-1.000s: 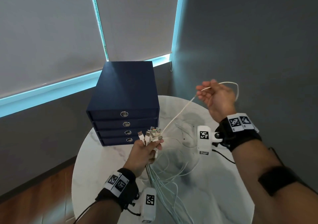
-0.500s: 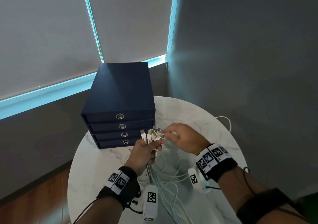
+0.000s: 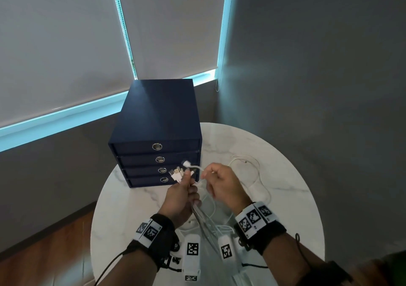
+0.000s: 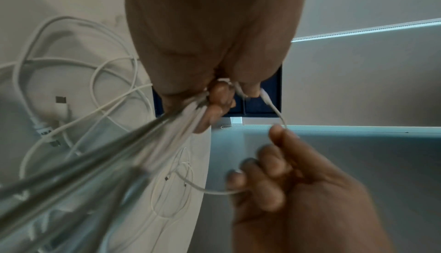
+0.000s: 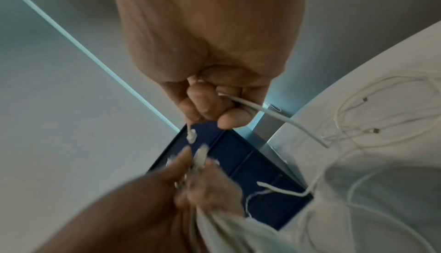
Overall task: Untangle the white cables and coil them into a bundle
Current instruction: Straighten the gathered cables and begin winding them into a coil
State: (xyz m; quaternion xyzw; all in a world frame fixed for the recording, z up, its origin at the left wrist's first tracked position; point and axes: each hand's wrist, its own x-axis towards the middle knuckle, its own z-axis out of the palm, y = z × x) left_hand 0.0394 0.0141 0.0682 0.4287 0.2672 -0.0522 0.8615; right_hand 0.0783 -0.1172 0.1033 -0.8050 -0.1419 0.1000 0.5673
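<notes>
The left hand clamps the thin white cables just below their plug ends. Beside that grip, the right hand pinches one white plug-tipped cable. Seat it level with the others; slack trails onto the round marble desk.

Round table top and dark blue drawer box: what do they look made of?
Round table top: looks like white marble or a marble-look slab, going by the grey veins and soft sheen; which one I cannot tell. Dark blue drawer box: matte, possibly covered board, with shiny round metal-looking ring pulls on four drawers.
</notes>
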